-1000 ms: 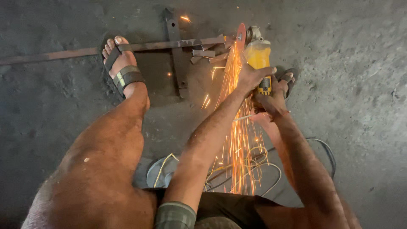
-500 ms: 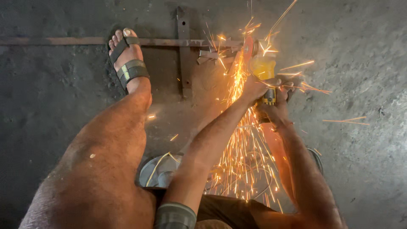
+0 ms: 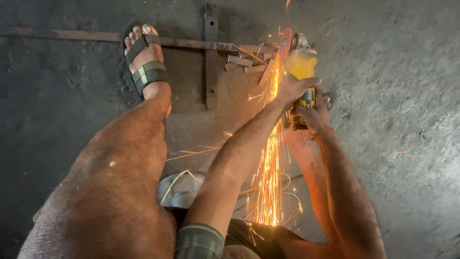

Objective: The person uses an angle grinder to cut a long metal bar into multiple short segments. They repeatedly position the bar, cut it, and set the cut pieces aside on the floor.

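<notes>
While sparks fly: keep the disc square.
Left hand (image 3: 293, 87): grips yellow grinder (image 3: 302, 64).
Right hand (image 3: 314, 112): clenched round handle.
Flat bar (image 3: 191, 44): pinned by sandalled foot (image 3: 146, 60).

Person's limbs bare: both forearms and the left leg uncovered. Left foot wears a dark strapped sandal (image 3: 146, 62) with a pale band across the straps. Dark shorts (image 3: 249, 235) at the waist; a greenish checked cuff (image 3: 199, 242) sits at the lower edge.
</notes>
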